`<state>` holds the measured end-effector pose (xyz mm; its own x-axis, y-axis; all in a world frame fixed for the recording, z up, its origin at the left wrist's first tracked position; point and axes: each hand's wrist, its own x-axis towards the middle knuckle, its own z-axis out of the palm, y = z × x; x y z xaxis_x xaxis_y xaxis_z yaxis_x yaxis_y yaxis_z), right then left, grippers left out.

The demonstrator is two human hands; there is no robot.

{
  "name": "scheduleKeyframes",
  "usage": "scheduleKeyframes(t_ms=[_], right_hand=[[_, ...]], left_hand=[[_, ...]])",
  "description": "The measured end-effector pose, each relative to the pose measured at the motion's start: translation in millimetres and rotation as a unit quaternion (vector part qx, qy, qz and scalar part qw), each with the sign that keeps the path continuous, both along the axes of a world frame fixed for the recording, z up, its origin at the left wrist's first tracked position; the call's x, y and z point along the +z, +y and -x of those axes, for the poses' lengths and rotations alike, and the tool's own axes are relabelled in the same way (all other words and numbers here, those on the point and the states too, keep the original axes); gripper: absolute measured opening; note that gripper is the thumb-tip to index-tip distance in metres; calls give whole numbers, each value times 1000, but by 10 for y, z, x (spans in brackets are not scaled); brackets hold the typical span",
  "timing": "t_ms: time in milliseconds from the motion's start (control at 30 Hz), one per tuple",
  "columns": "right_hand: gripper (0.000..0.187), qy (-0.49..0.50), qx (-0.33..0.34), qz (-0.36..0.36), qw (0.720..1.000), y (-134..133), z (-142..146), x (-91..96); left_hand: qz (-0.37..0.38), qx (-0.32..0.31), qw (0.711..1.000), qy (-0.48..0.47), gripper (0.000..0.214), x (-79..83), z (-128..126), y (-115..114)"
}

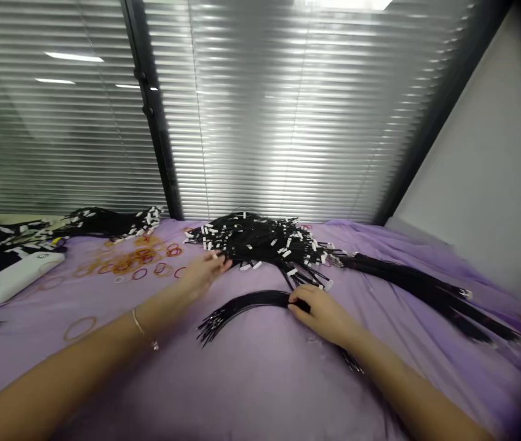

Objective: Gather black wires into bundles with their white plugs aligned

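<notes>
My right hand (318,309) is closed around a bundle of thin black cables (251,300), which curves over the cloth. Its loose tips fan out at the left, and its other ends show below my right wrist. My left hand (203,272) is at the left edge of a large heap of black cables (260,239) with white tags. Its fingers are slightly blurred and appear pinched on a black cable there. The heap lies just beyond both hands.
A purple cloth (242,380) covers the table. Rubber bands (143,257) lie scattered at left, near a white oblong device (16,275). More tagged cables (108,222) lie at back left. Long black bundles (417,288) stretch out at right. Window blinds (260,122) stand behind.
</notes>
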<state>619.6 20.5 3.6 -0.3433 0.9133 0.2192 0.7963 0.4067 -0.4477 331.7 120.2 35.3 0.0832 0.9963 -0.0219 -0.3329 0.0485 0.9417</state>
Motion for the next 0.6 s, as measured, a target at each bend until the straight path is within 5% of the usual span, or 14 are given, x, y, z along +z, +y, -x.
scheduleKeyframes(t_ms=[67,167,433,500,600], right_hand=[[12,-17,20,-12,1000,2,-7,-32],[14,-30,40,-28,998,32,-27,-93],[22,-58,111,-130,984,-79,309,53],[28,-60,147,-220,962,-204,534,208],[51,-53,108,-407,906,-306,874,461]], left_hand=[[63,-59,996,-7,8,-296,11,-69],[106,-93,990,-28,13,-441,199,-120],[85,-121,985,-84,15,-207,595,-310],[66,-144,982,-103,16,-148,597,-374],[47,-186,974,-123,20,-125,568,-463]])
